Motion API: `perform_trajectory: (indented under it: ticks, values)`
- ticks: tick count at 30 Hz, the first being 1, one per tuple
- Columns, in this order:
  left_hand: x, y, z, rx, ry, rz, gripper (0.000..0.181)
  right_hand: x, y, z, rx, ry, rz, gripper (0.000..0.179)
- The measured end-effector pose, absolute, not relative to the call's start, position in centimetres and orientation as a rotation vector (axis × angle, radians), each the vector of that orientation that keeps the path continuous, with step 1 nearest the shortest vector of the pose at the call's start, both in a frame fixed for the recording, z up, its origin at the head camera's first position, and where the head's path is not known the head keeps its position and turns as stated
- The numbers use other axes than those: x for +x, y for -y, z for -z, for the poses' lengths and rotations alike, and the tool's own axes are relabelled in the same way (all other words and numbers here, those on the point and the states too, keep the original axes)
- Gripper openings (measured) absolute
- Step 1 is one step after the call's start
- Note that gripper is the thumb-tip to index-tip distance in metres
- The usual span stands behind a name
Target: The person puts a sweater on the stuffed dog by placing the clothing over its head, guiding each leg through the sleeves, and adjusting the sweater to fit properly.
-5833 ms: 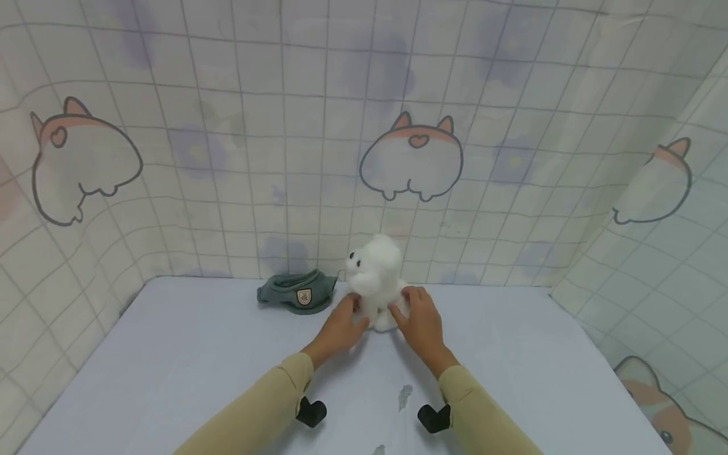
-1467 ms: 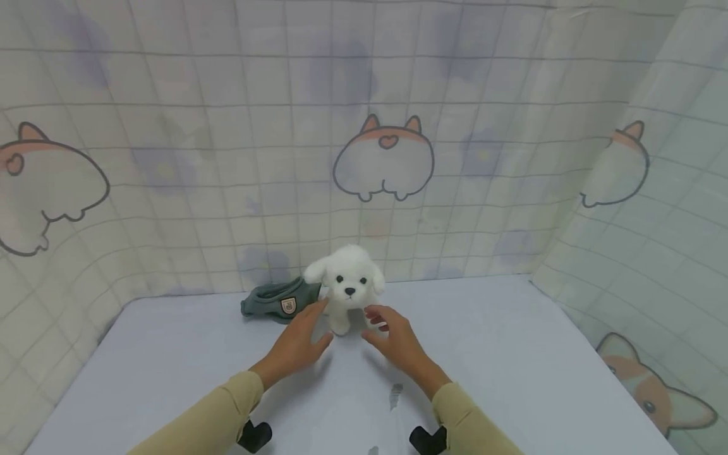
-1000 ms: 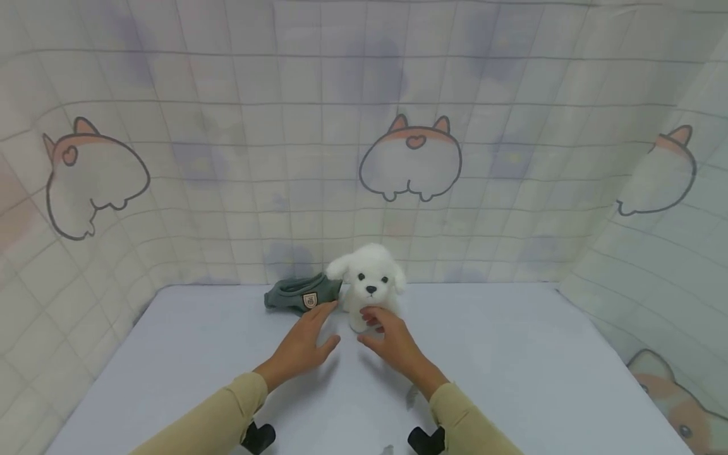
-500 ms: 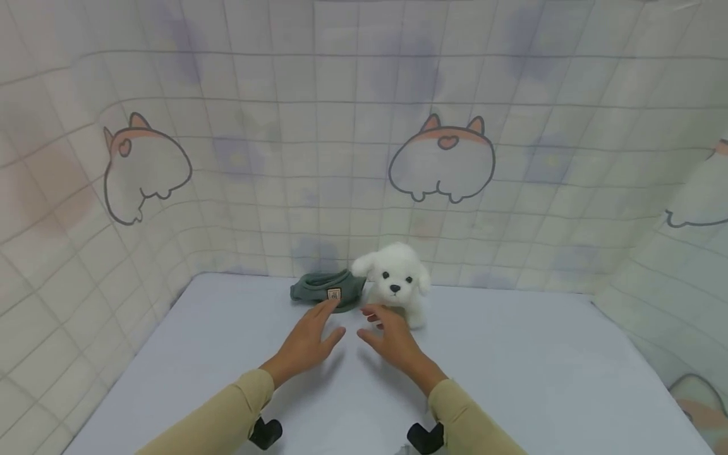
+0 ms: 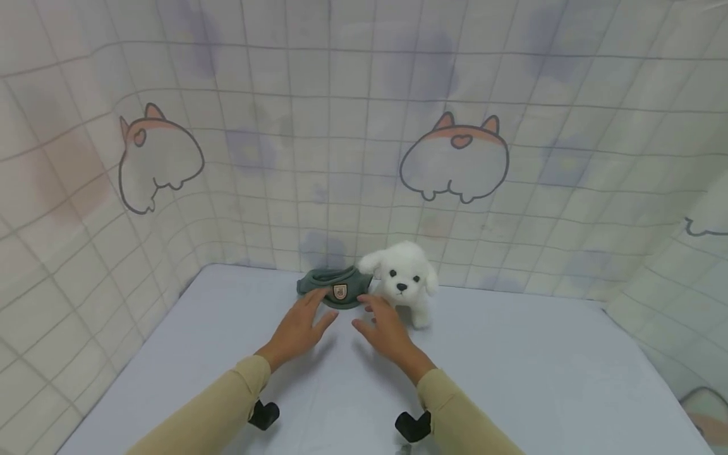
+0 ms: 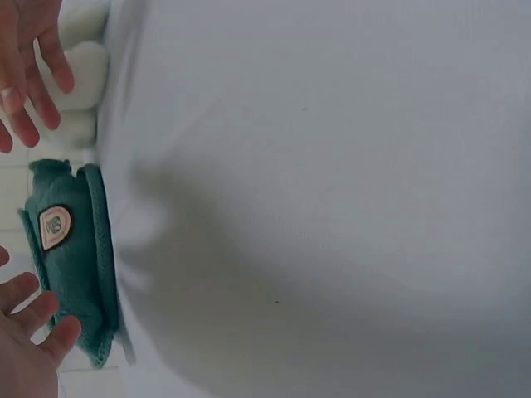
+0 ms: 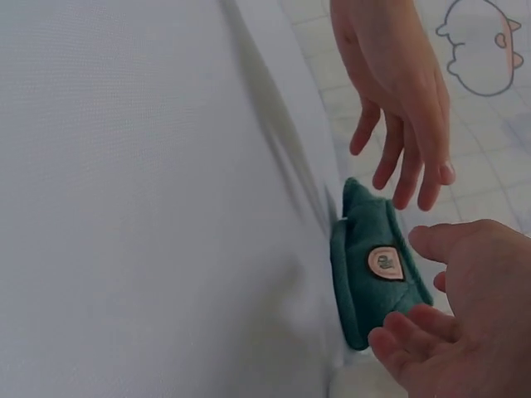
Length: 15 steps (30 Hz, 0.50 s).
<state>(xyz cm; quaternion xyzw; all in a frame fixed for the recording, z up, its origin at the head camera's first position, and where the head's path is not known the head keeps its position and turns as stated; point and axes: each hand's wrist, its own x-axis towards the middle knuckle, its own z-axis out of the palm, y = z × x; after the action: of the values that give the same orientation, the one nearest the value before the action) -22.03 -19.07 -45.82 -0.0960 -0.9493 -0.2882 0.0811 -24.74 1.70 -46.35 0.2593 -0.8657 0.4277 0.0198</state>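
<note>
A small green cloth garment, like a toy's top with a shield-shaped badge, lies at the back of the table [image 5: 352, 283]. My left hand [image 5: 292, 332] reaches to its left front, fingers spread and thumb apart. At its right front is my right hand [image 5: 389, 328], fingers loosely bent, nothing held. The right wrist view has the garment [image 7: 357, 282] between both hands. Beside it a white plush dog [image 5: 405, 268] stands upright, facing me; my right hand overlaps one of its front legs in the head view. The left wrist view catches only its white legs [image 6: 83, 75].
A white-covered table [image 5: 512, 360] runs up to a grid-patterned cloth backdrop [image 5: 352, 158] with corgi drawings behind and at both sides. Black angled pieces [image 5: 414, 426] stick out below both sleeves.
Earlier both hands held the plush dog, which faced left. It now faces forward, released, and both hands have shifted left to the green garment. The head view has also swung.
</note>
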Motion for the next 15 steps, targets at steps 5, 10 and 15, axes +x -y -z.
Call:
perform_trajectory:
  ticks: [5, 10, 15]
  values:
    - [-22.8, 19.3, 45.6, -0.264, 2.835, 0.882, 0.063, -25.5, -1.0, 46.8, 0.792, 2.699, -1.349, 0.055]
    - [-23.4, 19.6, 45.5, -0.228, 2.821, 0.874, 0.062, -26.1, -0.3, 47.0, 0.771, 2.683, -1.301, 0.056]
    - [-23.9, 20.2, 45.4, -0.173, 2.822, 0.883, 0.061, -26.8, 0.5, 47.1, 0.754, 2.681, -1.279, 0.059]
